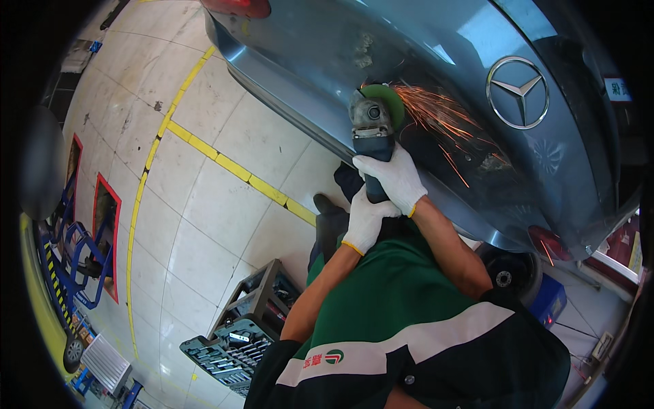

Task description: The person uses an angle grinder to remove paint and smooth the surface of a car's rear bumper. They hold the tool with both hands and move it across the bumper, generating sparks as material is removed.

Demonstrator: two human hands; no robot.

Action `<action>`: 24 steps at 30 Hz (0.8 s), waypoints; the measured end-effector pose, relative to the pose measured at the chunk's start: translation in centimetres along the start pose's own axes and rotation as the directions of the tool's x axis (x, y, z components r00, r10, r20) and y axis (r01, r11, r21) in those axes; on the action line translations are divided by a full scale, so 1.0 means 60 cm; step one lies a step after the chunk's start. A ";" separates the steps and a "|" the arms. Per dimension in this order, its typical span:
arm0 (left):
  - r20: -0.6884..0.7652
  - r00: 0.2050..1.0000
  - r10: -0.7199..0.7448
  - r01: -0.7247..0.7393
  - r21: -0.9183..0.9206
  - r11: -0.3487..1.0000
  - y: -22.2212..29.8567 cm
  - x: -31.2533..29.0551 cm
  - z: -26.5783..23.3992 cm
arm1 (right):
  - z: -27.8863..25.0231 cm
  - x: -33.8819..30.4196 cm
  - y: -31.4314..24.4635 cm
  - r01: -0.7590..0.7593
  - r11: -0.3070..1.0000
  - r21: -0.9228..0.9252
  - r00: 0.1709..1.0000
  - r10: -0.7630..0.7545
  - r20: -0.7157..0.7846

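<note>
Both my hands wear white gloves and grip an angle grinder (pixel 373 143) with a dark body and a worn metal head. My left hand (pixel 368 219) is wrapped round its rear end. Further forward, my right hand (pixel 398 178) is closed round the middle of the body. The green disc (pixel 388 104) meets the bodywork at the rear of a blue-grey car (pixel 306 68). Orange sparks (pixel 436 116) fly off to the right across a dark opening. The exact contact line of the disc is hidden. Scuffed patches (pixel 364 51) mark the panel beyond the grinder.
A round chrome emblem (pixel 518 93) sits on the car to the right, with red lamps (pixel 549 243) at both ends. An open tool case (pixel 231 347) stands on the tiled floor at lower left. Yellow lines (pixel 225 162) cross the floor. Blue lifting equipment (pixel 85 252) stands far left.
</note>
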State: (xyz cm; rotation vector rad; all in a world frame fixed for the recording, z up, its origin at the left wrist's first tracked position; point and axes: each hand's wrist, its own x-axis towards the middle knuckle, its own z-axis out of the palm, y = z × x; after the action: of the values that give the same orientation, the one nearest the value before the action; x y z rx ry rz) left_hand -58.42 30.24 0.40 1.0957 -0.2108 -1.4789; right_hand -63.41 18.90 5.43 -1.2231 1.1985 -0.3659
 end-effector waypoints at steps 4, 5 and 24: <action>-0.006 1.000 -0.008 0.009 0.029 1.000 -0.001 -0.005 0.000 | -0.001 -0.002 -0.004 -0.026 1.000 0.007 0.999 0.026 0.020; -0.004 1.000 -0.005 0.005 0.044 0.999 0.002 -0.002 0.000 | 0.000 -0.001 -0.003 -0.021 1.000 0.013 1.000 0.021 0.016; -0.082 0.995 -0.063 0.063 -0.005 0.998 -0.022 -0.038 -0.033 | 0.027 -0.020 0.031 0.007 0.995 -0.097 1.000 -0.005 0.030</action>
State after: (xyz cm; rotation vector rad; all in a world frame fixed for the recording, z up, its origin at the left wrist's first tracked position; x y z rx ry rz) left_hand -58.28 33.41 -0.43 1.1684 -0.1180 -1.4858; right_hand -63.17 21.37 4.25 -1.3120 1.1984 -0.2953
